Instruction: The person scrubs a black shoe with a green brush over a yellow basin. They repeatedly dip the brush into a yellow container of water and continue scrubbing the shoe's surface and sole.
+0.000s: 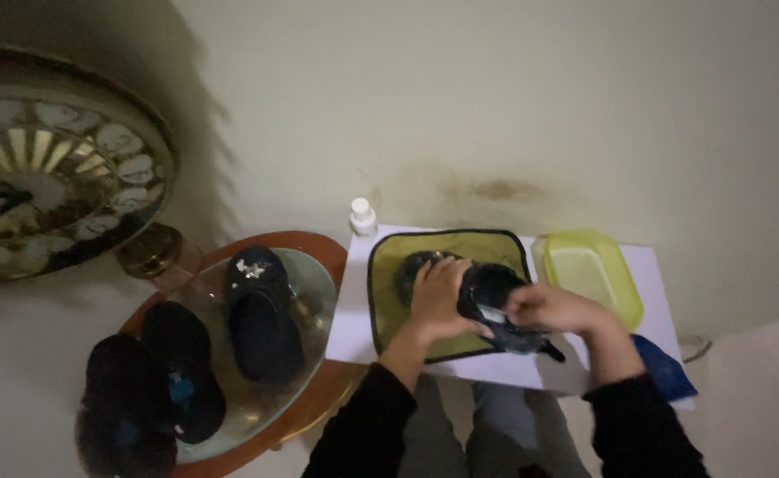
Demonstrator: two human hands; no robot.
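Fingers of the left hand (440, 296) are curled over the top of a dark shoe (478, 296), pressing on its upper at about ten o'clock of the shoe's middle. Fingers of the right hand (556, 310) are closed around the shoe's nearer end, where a small pale label (493, 314) is seen on the dark material, just at the thumb. The shoe is held between both hands above a yellow-green cloth (389, 265) with a dark stitched border. Its long axis is laid from ten o'clock to four o'clock across the cloth; which end is the toe cannot be told in the dim light.

The cloth is spread on a white sheet (354, 319) covering a small surface. At one o'clock of the hands, a shallow yellow-green plastic container (593, 274), rectangular with rounded corners, is set on the sheet. At eleven o'clock, a small white bottle (363, 217) with a round cap is stood upright at the sheet's far edge. At four o'clock, a blue cloth (668, 372) is seen partly under the right sleeve.

At nine o'clock, a round glass-topped table (318, 283) with a wooden rim is placed, and a dark slip-on shoe (261, 314) is laid on it, with two more dark shoes (155, 385) at its near side. At ten o'clock, a large ornate clock (53, 168) is leaned beside the wall.
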